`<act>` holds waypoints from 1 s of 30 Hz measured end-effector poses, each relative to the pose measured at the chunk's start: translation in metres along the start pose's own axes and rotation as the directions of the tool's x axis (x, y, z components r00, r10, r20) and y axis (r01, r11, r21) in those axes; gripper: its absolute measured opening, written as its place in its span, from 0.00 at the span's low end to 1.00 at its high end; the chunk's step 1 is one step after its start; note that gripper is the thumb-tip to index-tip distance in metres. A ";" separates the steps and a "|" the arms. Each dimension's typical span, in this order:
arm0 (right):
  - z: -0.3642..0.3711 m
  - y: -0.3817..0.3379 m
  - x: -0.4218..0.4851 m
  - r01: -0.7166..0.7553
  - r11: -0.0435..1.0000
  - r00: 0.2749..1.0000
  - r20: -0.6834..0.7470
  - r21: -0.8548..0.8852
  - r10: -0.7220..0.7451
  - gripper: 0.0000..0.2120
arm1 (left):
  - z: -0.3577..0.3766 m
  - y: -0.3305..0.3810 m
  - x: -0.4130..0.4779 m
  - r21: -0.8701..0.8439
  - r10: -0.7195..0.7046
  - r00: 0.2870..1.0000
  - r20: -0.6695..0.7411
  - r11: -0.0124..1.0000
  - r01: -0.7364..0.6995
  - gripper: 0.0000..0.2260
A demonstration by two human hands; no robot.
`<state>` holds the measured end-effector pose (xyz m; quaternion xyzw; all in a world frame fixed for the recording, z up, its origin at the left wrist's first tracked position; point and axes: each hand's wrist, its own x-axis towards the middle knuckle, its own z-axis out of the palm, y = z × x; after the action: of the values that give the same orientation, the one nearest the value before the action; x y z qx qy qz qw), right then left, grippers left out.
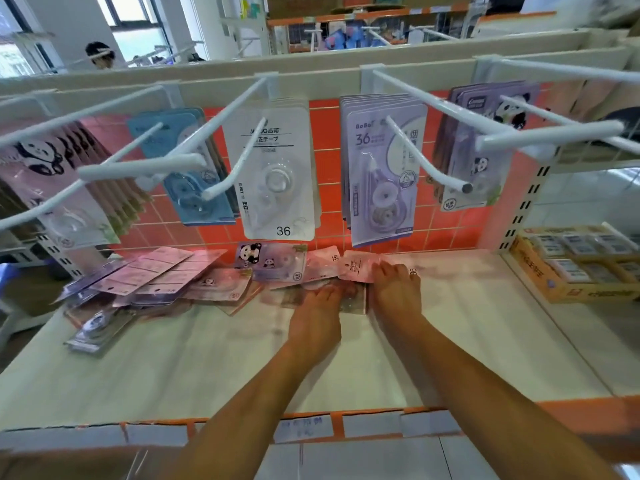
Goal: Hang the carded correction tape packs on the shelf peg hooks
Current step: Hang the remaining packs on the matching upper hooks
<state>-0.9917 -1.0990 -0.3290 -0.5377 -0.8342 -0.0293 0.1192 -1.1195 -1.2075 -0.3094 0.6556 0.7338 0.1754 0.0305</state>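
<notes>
1. We record both hands low on the shelf board (pixel 467 341), at 6 o'clock from the hanging stock and just in front of the orange grid panel (pixel 450 220).
2. Left hand (pixel 317 306): it reaches forward onto a blurred pack lying flat on the board. Motion blur hides its fingers (pixel 329 292), so we cannot tell whether they curl round anything.
3. Right hand (pixel 394 289): its fingers are stretched out and relaxed. The tips rest on the near edge of a pink pack (pixel 356 266), which lies flat on the board at 11 o'clock from that hand. No grip is evident.
4. Loose packs (pixel 156 278) lie fanned and overlapping at 9 o'clock from the hands. A panda-printed pack (pixel 270 259) lies between that pile and the pink pack.
5. White peg hooks (pixel 239 161) project from the top rail towards the camera.
6. Hanging at 12 o'clock from the hands are a white pack marked 36 (pixel 277 174) and a stack of lilac packs (pixel 384 178).
7. Blue packs (pixel 194 181) hang at 10 o'clock and pink panda packs (pixel 45 174) at 9 o'clock. Purple panda packs (pixel 485 143) hang at 2 o'clock.
8. A cardboard tray (pixel 561 296) of small boxes sits on the neighbouring shelf at 3 o'clock.
9. Paper labels (pixel 370 426) line the front edge at 6 o'clock.
</notes>
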 end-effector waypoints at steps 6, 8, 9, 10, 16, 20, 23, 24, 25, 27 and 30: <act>-0.020 0.003 -0.053 0.003 1.000 0.998 -0.062 0.020 -0.001 0.24 | 0.007 -0.005 -0.021 -0.026 -0.005 0.999 -0.049 1.000 0.003 0.22; -0.028 0.009 -0.073 0.011 0.991 0.993 -0.121 0.135 0.006 0.28 | 0.005 -0.004 -0.030 -0.119 -0.027 0.998 -0.056 0.993 0.020 0.16; -0.032 0.012 -0.083 0.028 0.983 0.988 -0.155 0.182 0.001 0.29 | 0.000 -0.001 -0.035 -0.172 -0.049 0.998 -0.051 0.984 0.039 0.11; -0.035 0.014 -0.090 0.041 0.973 0.982 -0.189 0.227 0.003 0.30 | -0.003 0.000 -0.037 -0.229 -0.076 0.996 -0.034 0.971 0.067 0.11; -0.052 0.017 -0.110 0.197 0.877 0.892 -0.451 0.437 0.025 0.14 | -0.037 0.038 -0.049 -0.824 -0.344 0.850 0.399 0.271 0.497 0.32; -0.065 0.015 -0.119 0.327 0.741 0.896 -0.443 0.587 -0.045 0.16 | -0.064 0.046 -0.060 -0.759 -0.120 0.756 0.643 -0.226 0.610 0.22; -0.069 0.011 -0.124 0.309 0.655 0.917 -0.398 0.690 -0.013 0.18 | -0.074 0.046 -0.067 -0.767 -0.070 0.797 0.600 -0.334 0.548 0.09; -0.073 0.009 -0.127 0.266 0.623 0.930 -0.366 0.736 0.035 0.19 | -0.075 0.045 -0.069 -0.785 -0.082 0.813 0.577 -0.329 0.524 0.09; -0.077 0.007 -0.128 0.222 0.583 0.938 -0.334 0.782 0.091 0.19 | -0.075 0.042 -0.071 -0.802 -0.092 0.824 0.559 -0.311 0.510 0.11; -0.088 0.001 -0.129 0.109 0.443 0.955 -0.218 0.890 0.203 0.21 | -0.074 0.038 -0.076 -0.825 -0.092 0.840 0.535 -0.269 0.496 0.15; -0.106 -0.007 -0.127 -0.012 0.098 0.949 -0.019 0.995 0.316 0.19 | -0.074 0.031 -0.084 -0.830 -0.044 0.844 0.535 -0.215 0.515 0.22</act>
<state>-0.9303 -1.2334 -0.2550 -0.4049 -0.5563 0.4826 0.5420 -1.0983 -1.3029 -0.2461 0.2335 0.4606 0.5419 0.6630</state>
